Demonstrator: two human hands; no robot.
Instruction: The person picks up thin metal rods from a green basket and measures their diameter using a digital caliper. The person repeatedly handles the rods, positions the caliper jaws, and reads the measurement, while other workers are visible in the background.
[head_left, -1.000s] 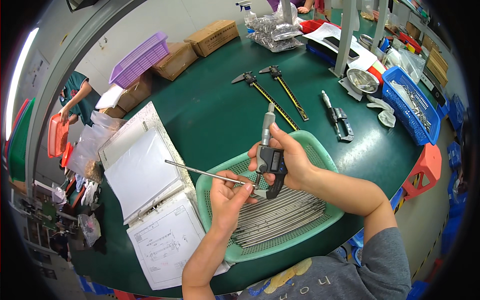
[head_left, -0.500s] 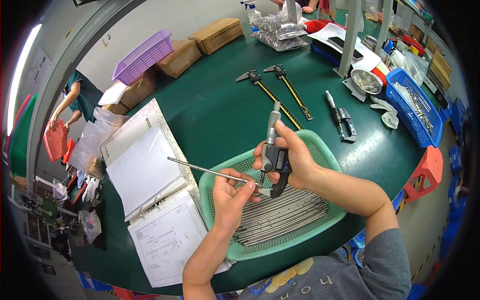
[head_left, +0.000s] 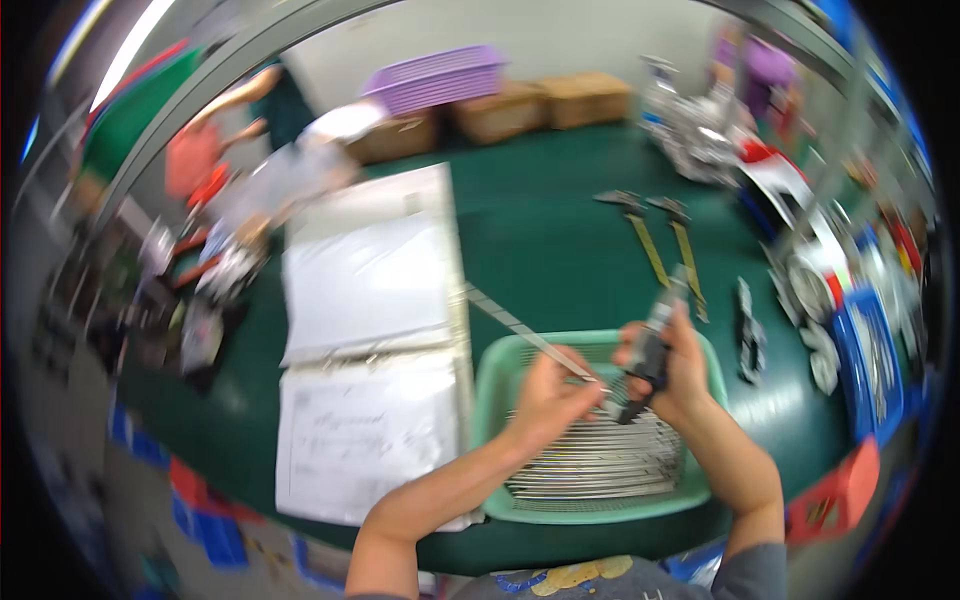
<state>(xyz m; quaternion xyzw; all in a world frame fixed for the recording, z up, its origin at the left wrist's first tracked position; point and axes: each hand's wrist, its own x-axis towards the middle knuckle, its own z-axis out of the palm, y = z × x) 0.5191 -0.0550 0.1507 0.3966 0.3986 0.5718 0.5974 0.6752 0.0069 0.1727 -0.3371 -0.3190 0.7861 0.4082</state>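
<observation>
The whole picture is smeared by motion. My left hand [head_left: 553, 400] pinches a thin metal rod [head_left: 518, 328], whose free end points up and left toward the binder. My right hand [head_left: 686, 368] is wrapped round a digital micrometer [head_left: 650, 360], dark at the frame and grey at the thimble, tilted with its thimble up. The rod's near end lies close to the micrometer's jaws; blur hides whether they touch. Both hands are over a light green plastic basket [head_left: 484, 410], in which several similar metal rods [head_left: 590, 470] lie side by side.
An open ring binder [head_left: 365, 280] with a drawing sheet lies left of the basket. Two calipers [head_left: 645, 240] and another micrometer [head_left: 750, 335] rest beyond it and to the right. A blue basket [head_left: 865, 365] stands far right. At upper left a person holds a red tray [head_left: 193, 160].
My view has swung left, so the table's things appear further right. The rod slants more steeply and the micrometer leans further right. Both hands keep their holds.
</observation>
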